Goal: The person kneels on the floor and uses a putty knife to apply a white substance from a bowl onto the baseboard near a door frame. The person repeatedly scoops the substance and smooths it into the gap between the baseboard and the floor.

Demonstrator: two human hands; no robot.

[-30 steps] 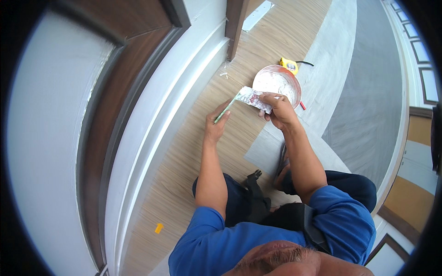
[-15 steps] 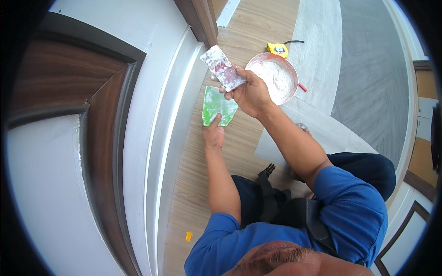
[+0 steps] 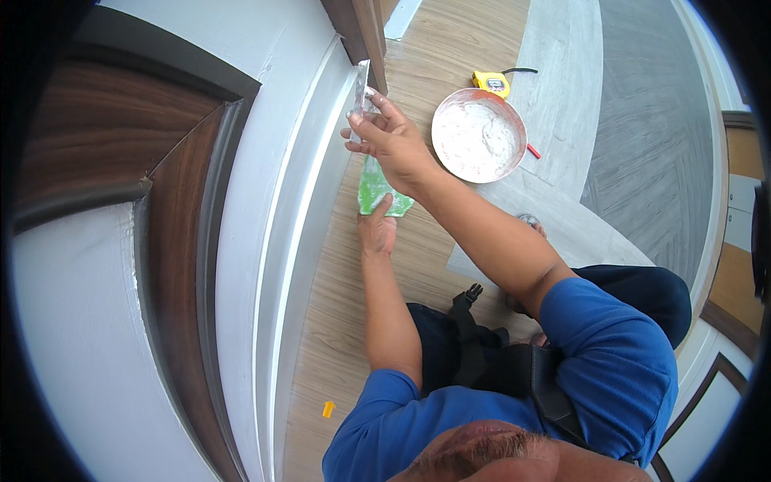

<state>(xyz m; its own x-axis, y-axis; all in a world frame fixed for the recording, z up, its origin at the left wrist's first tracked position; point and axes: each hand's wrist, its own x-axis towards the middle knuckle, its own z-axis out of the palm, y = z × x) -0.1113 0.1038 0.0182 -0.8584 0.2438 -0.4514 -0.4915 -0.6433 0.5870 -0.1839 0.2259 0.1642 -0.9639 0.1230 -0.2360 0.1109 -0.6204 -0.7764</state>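
Note:
My right hand [image 3: 391, 145] grips a flat filler spreader [image 3: 361, 90] smeared with white paste. It is turned nearly edge-on, its far end by the top of the white skirting [image 3: 321, 132] near the brown door frame [image 3: 359, 36]. Below it, my left hand [image 3: 377, 231] holds a green plate [image 3: 376, 186] coated with white paste, thumb on top. My right hand hides part of the plate's upper right. A round bowl [image 3: 479, 135] of white paste stands on the floor to the right of my right hand.
Beside the bowl lie a yellow tape measure [image 3: 491, 83] and a red stick-like object [image 3: 533, 151]. A small yellow piece [image 3: 328, 410] rests on the wood-look floor [image 3: 325, 345]. The white wall and a brown panelled moulding [image 3: 181, 185] rise at the left.
My right hand has moved left toward the skirting and turned the spreader from face-up to nearly edge-on. The left hand with the green plate has barely moved.

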